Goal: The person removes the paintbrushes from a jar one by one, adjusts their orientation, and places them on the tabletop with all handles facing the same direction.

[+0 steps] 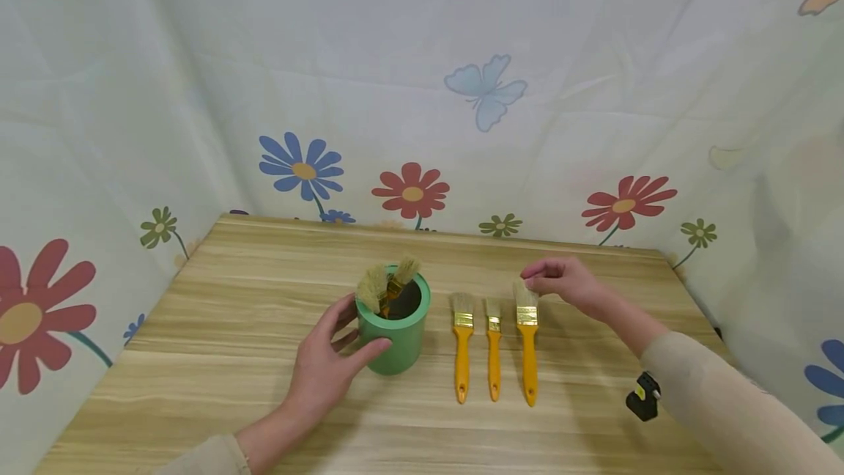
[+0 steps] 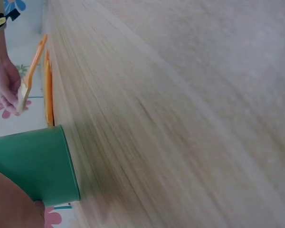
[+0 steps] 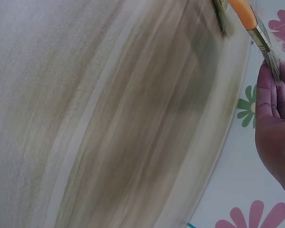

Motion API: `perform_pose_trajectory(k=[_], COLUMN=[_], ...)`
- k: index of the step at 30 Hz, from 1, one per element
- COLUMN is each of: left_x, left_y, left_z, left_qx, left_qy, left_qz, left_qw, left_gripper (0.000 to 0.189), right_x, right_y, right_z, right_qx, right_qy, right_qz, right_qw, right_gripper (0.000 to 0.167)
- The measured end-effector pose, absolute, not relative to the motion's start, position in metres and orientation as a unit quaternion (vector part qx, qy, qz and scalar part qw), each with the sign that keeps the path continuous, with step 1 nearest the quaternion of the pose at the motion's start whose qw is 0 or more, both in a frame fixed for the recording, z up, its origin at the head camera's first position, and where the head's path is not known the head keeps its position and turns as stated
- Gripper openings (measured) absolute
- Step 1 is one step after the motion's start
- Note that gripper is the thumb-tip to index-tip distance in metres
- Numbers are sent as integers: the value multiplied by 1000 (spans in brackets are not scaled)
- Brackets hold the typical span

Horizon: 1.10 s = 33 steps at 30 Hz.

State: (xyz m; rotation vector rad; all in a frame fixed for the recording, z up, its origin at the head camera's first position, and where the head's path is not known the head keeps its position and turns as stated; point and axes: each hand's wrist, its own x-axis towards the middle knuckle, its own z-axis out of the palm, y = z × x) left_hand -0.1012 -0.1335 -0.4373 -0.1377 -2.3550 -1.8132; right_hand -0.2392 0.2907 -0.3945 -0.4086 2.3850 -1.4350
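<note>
My left hand point(image 1: 323, 366) holds the side of a green cup point(image 1: 398, 347), thumb in front and fingers on its far left side. Paintbrushes point(image 1: 373, 289) stand in the cup with their bristles up; how many is unclear. To the right, my right hand point(image 1: 568, 286) pinches the bristles of a flat paintbrush point(image 1: 529, 356) with an orange handle. That paintbrush point(image 2: 34, 65) is tilted and raised off the table in the left wrist view. A wide paintbrush point(image 1: 462, 354) and a narrow paintbrush point(image 1: 494, 358) lie side by side between the cup and the held one.
The wood-grain table point(image 1: 250, 277) reaches back to a pale curtain point(image 1: 369, 79) printed with flowers and a butterfly. Curtain also hangs at both sides. A small black device point(image 1: 643, 396) sits by the right sleeve.
</note>
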Motion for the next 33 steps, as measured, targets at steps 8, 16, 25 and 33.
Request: perform_pose_trajectory(k=[8,16,25,33], left_x=[-101,-101,-100,-100], left_y=[-133,-132,-132,-132], left_z=[-437,-436,-434,-434], left_qx=[-43,-43,-43,-41], left_qy=[-787,-790,-789,-791], left_qz=[-609,-607,-608,-605], left_qw=[82,81,80,78], left_gripper=[84,83,83,84], right_x=[-246,-248,-252,-252], right_y=[290,291,294,294], right_z=[-413,-421,-429,-431], right_qx=[-143,-140,-144,-160], right_qy=[857,869,871,882], right_qz=[-473,-455,-454,-428], right_qw=[145,132,120,113], right_gripper=[26,25,21,20])
